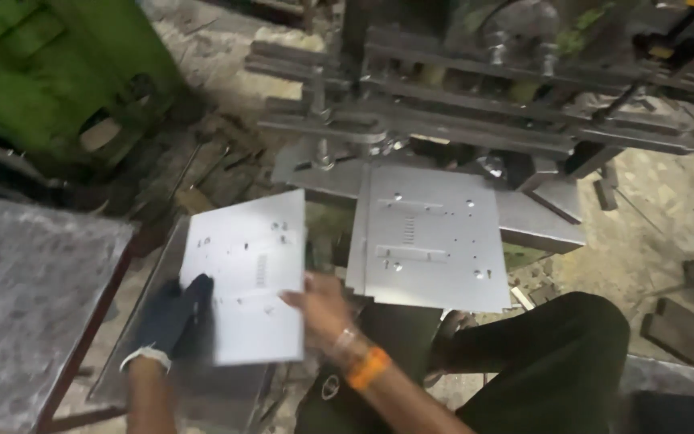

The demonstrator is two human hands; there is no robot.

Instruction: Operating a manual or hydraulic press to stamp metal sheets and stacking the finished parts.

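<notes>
Nearest the camera, the person's right forearm rises from the lower edge of the view, wearing an orange wristband (pixel 369 367) and a thin pale bracelet above it. The bare right hand (pixel 320 304) is bent at the wrist, fingers closed on the right edge of a flat, pale grey sheet-metal plate punched with small holes and slots (pixel 246 273), thumb on top. The left hand (pixel 177 315), in a dark blue glove with a white cuff, comes up from the lower left and grips the plate's lower left corner, fingers spread over its face. Both hands hold the plate slightly tilted above a stack of similar grey sheets (pixel 134 337) that lies beneath it.

Just right of the held plate, a second punched grey metal plate (pixel 431 241) lies flat on the bed of a dark steel press machine (pixel 475 120), whose bars and bolts cross the top of the view. The person's knee in black trousers (pixel 556 354) sits below that plate. At the far left stand a scuffed grey metal table with a red frame (pixel 26 297) and a green machine body (pixel 58 72). The floor is dusty concrete (pixel 668 217).
</notes>
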